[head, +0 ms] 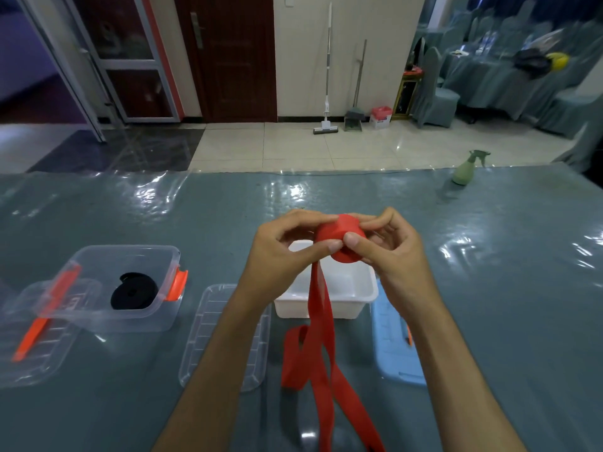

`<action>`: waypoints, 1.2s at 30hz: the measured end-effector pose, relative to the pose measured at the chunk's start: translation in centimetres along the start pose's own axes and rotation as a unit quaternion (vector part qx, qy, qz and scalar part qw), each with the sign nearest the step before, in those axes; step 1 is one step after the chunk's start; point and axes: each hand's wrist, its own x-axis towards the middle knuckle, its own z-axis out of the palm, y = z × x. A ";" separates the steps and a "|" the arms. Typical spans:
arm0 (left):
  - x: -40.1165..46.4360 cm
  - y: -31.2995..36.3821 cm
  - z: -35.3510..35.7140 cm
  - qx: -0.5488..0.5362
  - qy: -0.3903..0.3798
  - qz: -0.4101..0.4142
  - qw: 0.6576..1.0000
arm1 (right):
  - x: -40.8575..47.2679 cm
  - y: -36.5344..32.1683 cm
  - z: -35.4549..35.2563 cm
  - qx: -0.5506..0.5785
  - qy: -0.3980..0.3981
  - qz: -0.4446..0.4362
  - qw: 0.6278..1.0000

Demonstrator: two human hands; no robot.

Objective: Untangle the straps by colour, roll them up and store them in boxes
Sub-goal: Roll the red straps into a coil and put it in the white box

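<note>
Blue-grey plastic-covered table point(489, 288) fills the view. Above an open white plastic box point(355, 288), the left hand point(280, 252) and right hand point(391, 246) each keep a pinching grip on a half-wound red webbing strap roll point(339, 238); its loose tail point(321, 324) hangs to the table. A rolled black strap point(132, 291) already sits in a clear box point(130, 285). Rolling looks underway; next, more winding.

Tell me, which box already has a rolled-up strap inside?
The clear box with orange clips, on the left, holds a rolled black strap. The white box under the hands looks empty.
</note>
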 end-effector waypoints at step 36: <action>6.1 10.8 3.0 -0.050 0.006 0.085 0.995 | 2.8 -10.8 2.3 0.003 0.026 -0.211 0.977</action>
